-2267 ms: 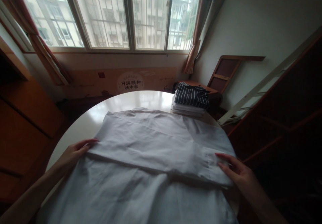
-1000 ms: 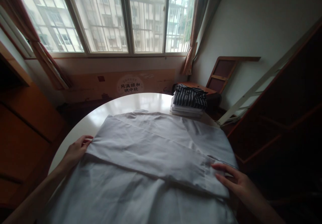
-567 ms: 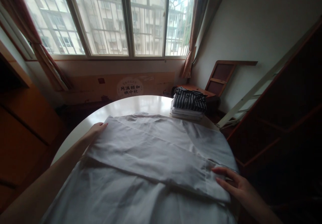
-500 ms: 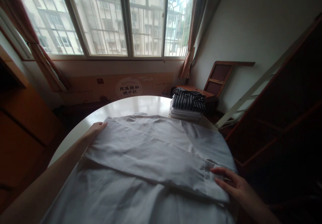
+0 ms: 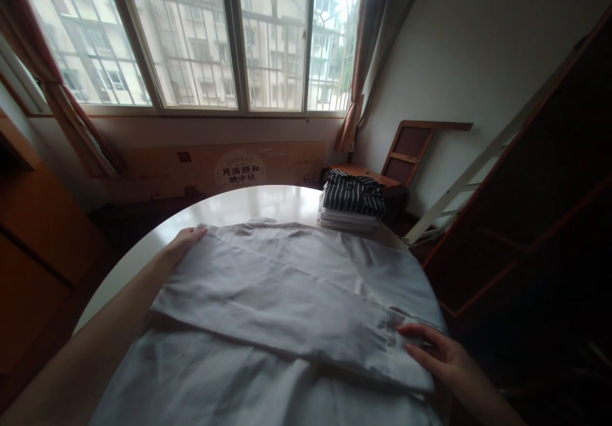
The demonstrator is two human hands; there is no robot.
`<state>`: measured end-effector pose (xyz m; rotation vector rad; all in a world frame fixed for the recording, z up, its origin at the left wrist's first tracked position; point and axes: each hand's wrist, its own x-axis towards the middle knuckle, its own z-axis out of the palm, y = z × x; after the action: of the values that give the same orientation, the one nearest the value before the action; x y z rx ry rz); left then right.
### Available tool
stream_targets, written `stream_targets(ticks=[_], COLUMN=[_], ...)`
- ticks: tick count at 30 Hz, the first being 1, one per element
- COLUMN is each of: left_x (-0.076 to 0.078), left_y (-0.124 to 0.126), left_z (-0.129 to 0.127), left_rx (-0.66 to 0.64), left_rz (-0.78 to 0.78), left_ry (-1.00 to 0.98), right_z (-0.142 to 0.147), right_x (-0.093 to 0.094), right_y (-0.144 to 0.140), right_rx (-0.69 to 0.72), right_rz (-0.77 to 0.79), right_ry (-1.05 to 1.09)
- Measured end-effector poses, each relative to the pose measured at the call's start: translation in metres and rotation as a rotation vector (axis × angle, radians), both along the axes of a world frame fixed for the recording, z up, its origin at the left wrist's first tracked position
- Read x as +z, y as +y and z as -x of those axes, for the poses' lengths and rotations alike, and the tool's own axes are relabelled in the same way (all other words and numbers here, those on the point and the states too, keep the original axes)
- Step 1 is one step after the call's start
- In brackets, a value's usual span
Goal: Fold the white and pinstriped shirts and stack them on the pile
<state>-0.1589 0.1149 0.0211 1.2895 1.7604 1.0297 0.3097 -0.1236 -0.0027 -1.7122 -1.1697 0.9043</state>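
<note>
the white garment [image 5: 287, 298] lies spread flat over most of the round tabletop [image 5: 248, 201], with a long band of it, likely a sleeve, folded slantwise across the middle from the left edge to the right. it looks thin, soft and light; it should crease easily, sag wherever it is lifted, and probably slide on the glossy top. the firmer places to take it would be the folded edges and corners, where the cloth is doubled, and best at two points at once so it does not droop.

the left hand [image 5: 184, 242] rests at the far left corner of the cloth, fingers laid flat on it, pinching nothing as far as can be seen. the right hand [image 5: 437, 359] lies spread on the cuff-like end of the band at the right edge, also grasping nothing.

beyond the garment, at the far right of the tabletop, sits a stack of folded clothes [image 5: 351, 206], a dark striped piece on top.

the near part of the garment is cut off by the frame, its collar and buttons cannot be made out, and dim light blurs the seams.
</note>
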Motion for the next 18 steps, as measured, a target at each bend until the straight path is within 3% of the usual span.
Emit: stream_targets(ticks=[8,12,18], left_x=[-0.016,-0.015,-0.007], left_y=[0.024,0.028,0.024], left_z=[0.017,0.018,0.016], left_rx=[0.040,0.023,-0.006], left_rz=[-0.107,0.008,0.113], left_ry=[0.263,0.176,-0.012], right_z=[0.000,-0.003,-0.002], right_x=[0.011,0.008,0.011], right_y=[-0.009,-0.014,-0.016], right_rx=[-0.050,-0.072,0.003], right_rz=[0.060,0.119,0.098], right_ry=[0.134,0.235,0.071])
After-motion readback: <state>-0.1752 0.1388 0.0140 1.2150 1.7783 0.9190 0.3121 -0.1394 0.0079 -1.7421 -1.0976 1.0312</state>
